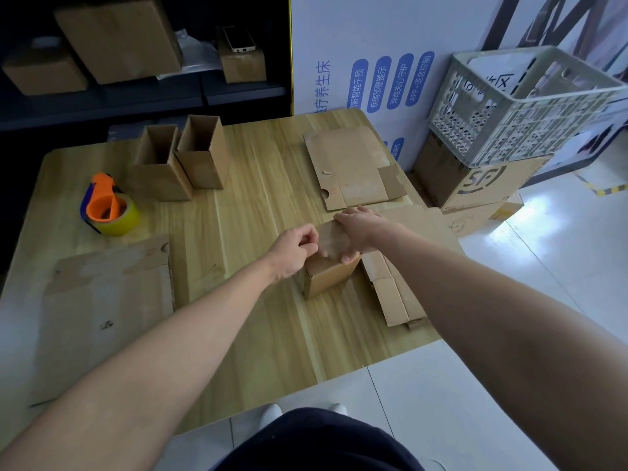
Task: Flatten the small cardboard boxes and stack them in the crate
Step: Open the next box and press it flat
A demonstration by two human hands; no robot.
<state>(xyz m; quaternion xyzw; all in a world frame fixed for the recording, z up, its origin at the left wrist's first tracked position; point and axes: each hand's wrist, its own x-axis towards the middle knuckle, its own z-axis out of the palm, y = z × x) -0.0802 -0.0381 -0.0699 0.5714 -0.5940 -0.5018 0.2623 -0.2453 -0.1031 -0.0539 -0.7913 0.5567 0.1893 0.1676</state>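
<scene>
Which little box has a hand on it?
The closed box in the middle, gripped on top by the right hand. The two boxes at the far left stand open-topped and untouched.

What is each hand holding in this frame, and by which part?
Both hold the small cardboard box: the right hand grips across its top, and the left hand pinches the top's edge.

The cardboard box (329, 278) was brown, the table (265, 185) pale streaked wood, the left-edge dispenser (102, 202) orange, its tape (127, 220) yellow.
</scene>
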